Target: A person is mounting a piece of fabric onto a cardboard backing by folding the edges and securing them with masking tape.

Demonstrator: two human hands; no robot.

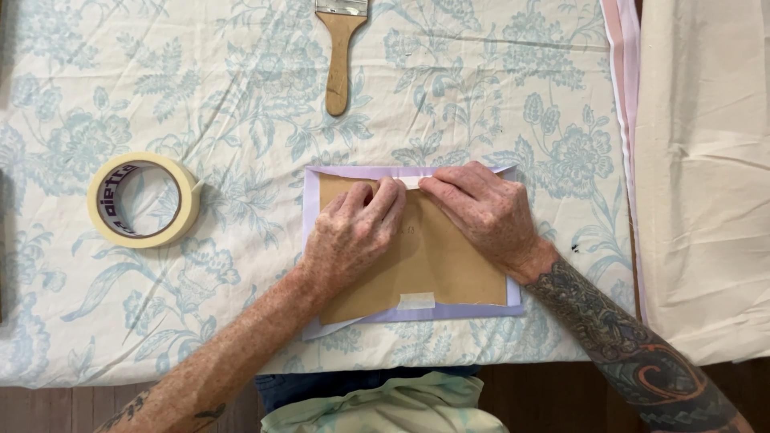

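Note:
A brown cardboard panel (449, 261) lies on a sheet of lilac paper (310, 196) whose edges are folded over it. My left hand (353, 232) and my right hand (481, 208) both press flat on the panel's far edge, fingertips meeting at a strip of pale tape (411, 182) on the folded top flap. Another piece of tape (416, 301) holds the near flap down. Neither hand grips anything.
A roll of cream masking tape (143, 199) lies to the left on the floral tablecloth (200, 96). A wooden-handled paintbrush (341, 48) rests at the far edge. Cream fabric (706, 160) covers the right side. The table's near edge runs just below the panel.

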